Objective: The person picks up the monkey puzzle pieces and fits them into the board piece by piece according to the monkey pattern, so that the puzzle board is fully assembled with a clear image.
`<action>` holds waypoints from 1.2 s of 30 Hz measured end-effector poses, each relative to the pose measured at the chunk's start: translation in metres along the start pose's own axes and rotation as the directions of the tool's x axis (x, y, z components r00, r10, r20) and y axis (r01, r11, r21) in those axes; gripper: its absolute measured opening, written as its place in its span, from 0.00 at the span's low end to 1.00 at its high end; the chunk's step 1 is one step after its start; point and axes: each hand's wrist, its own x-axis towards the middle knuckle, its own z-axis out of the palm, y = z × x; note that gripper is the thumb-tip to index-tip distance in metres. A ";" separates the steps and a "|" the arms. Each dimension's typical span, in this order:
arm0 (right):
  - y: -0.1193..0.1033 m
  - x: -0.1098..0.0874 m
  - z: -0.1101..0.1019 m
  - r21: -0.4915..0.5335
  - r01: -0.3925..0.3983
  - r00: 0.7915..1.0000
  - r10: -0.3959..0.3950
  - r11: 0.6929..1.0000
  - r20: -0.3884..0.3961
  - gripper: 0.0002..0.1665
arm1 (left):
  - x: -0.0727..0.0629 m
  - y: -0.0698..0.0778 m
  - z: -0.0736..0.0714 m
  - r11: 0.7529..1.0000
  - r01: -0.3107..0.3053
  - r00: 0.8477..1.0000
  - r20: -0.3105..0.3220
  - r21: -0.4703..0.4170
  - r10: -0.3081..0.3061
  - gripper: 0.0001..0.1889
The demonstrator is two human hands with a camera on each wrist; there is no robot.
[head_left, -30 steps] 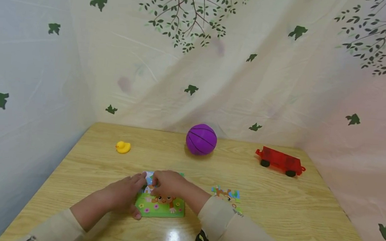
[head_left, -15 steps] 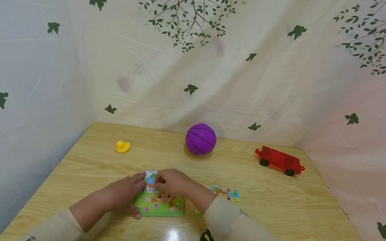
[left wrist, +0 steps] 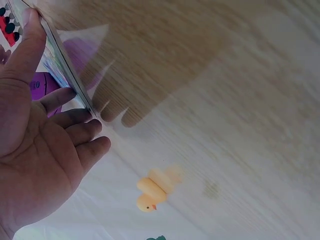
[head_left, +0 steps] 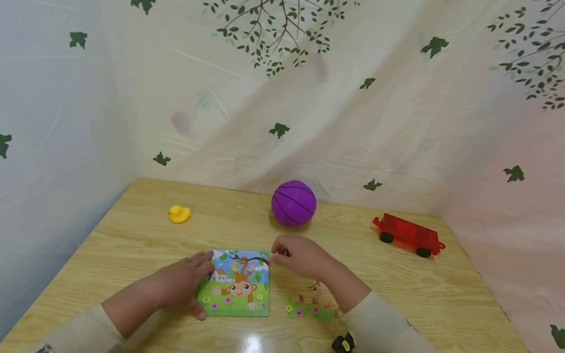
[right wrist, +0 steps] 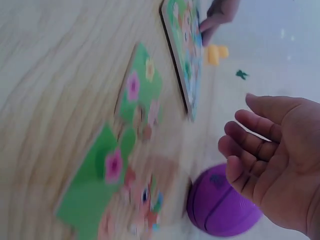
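Observation:
A square jigsaw board [head_left: 231, 301] with a monkey picture lies on the table. My left hand [head_left: 179, 282] rests along its left side, fingers extended toward the far corner and thumb at the near corner. In the left wrist view, fingertips touch the board's edge [left wrist: 75, 82]. My right hand [head_left: 303, 257] is just past the board's far right corner; its fingers are loosely bent with nothing between them in the right wrist view. Loose jigsaw pieces [head_left: 319, 306] with flowers and an animal lie right of the board, partly hidden by the right forearm.
At the back stand a yellow rubber duck [head_left: 179, 214], a purple ball [head_left: 294, 203] and a red toy wagon [head_left: 408, 234]. A black strap device [head_left: 343, 345] sits at the right wrist. A cloth printed with leaves hangs around the wooden table [head_left: 451, 326].
My right hand has moved off the board to the right, uncovering its upper picture with the branch. The left hand has stayed in place.

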 end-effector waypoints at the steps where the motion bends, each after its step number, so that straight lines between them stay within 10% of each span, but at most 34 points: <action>1: 0.003 -0.005 -0.003 -0.017 -0.010 1.000 0.010 1.000 -0.004 0.12 | 0.000 0.000 0.000 1.000 0.002 1.000 -0.003 -0.004 -0.002 0.52; 16: 0.041 -0.055 -0.008 -0.291 -0.146 0.979 0.180 0.946 0.095 0.25 | -0.002 0.004 -0.001 1.000 -0.005 0.999 -0.034 -0.025 0.005 0.57; 36: 0.037 -0.050 0.005 -0.275 -0.183 0.980 0.196 0.944 0.023 0.17 | -0.003 0.008 -0.003 0.997 -0.007 1.000 0.008 -0.072 0.007 0.54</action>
